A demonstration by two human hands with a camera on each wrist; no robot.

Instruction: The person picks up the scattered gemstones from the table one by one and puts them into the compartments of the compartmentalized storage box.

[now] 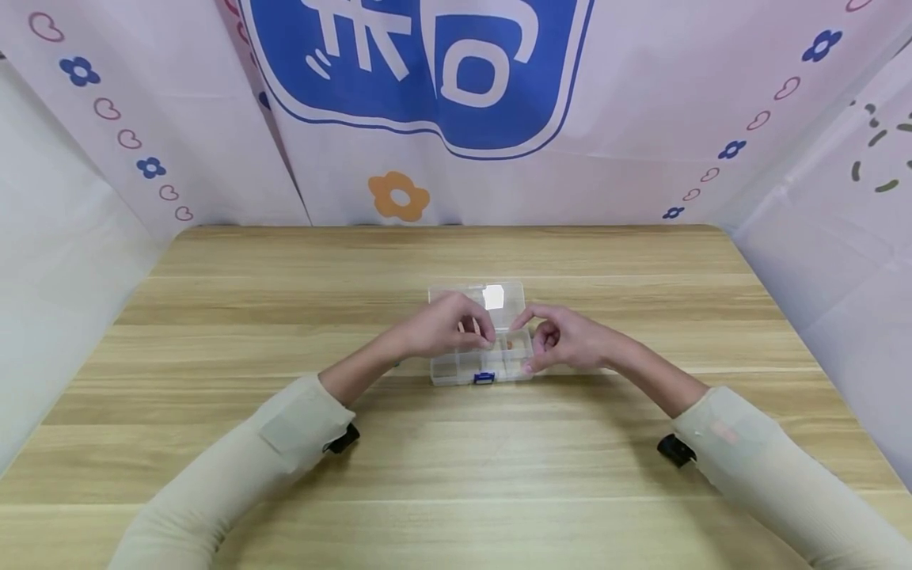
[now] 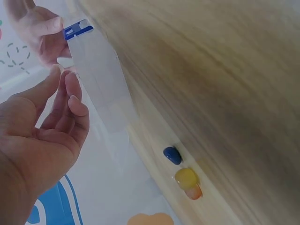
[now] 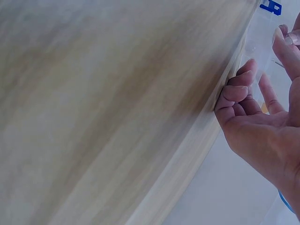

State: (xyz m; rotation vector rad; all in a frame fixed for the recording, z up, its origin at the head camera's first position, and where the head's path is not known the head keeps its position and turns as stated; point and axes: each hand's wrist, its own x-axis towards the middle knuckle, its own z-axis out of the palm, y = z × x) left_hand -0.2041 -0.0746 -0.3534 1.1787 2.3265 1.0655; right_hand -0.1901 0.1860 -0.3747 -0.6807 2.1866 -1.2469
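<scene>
A clear plastic compartment box [image 1: 445, 369] with a blue latch [image 1: 484, 378] lies on the table, its lid [image 1: 509, 305] folded open to the back. My left hand [image 1: 456, 324] is over its middle compartments, pinching a small pale, translucent piece [image 3: 291, 39] between thumb and fingertips. With thumb and index finger spread along the right end, my right hand [image 1: 570, 339] holds the box steady. A small orange piece [image 1: 510, 345] shows in a right compartment. On the table near my left hand are a dark blue stone [image 2: 173, 155], a yellow stone [image 2: 186, 178] and an orange stone [image 2: 194, 192].
The box stands mid-table on a wood-grain tabletop [image 1: 456, 467]. A white printed cloth [image 1: 342, 174] hangs along the back edge, with more white cloth on both sides. Small black devices [image 1: 342, 438] sit under both sleeves.
</scene>
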